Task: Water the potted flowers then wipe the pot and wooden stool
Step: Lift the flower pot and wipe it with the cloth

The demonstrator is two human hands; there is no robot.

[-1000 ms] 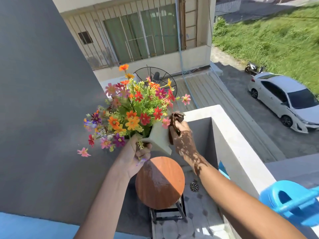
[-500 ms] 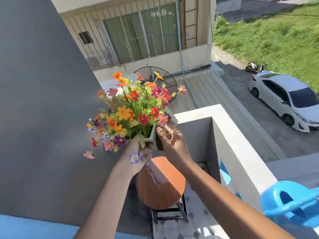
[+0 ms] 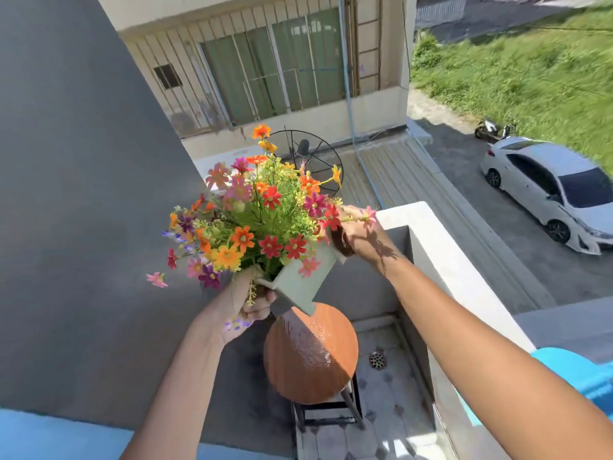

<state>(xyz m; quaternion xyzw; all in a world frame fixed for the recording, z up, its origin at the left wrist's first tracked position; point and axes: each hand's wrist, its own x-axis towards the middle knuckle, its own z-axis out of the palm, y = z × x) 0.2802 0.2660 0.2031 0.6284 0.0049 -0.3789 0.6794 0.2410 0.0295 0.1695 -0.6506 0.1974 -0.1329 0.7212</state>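
A pale green square pot (image 3: 303, 277) full of colourful flowers (image 3: 262, 215) is held tilted in the air above the round wooden stool (image 3: 311, 353). My left hand (image 3: 240, 307) grips the pot's lower left corner. My right hand (image 3: 361, 235) presses a brown cloth (image 3: 340, 240) against the pot's upper right side. The stool top is wet, with water drops and a dark damp patch.
A blue watering can (image 3: 583, 376) sits at the right on the white balcony ledge (image 3: 444, 260). A grey wall (image 3: 83, 194) stands close on the left. A floor drain (image 3: 377, 360) lies on the tiled floor beside the stool. Street and a white car lie far below.
The pot has been turned and tipped in my hands above the stool. My right hand with the cloth has moved from the pot's near side up to its upper right side.
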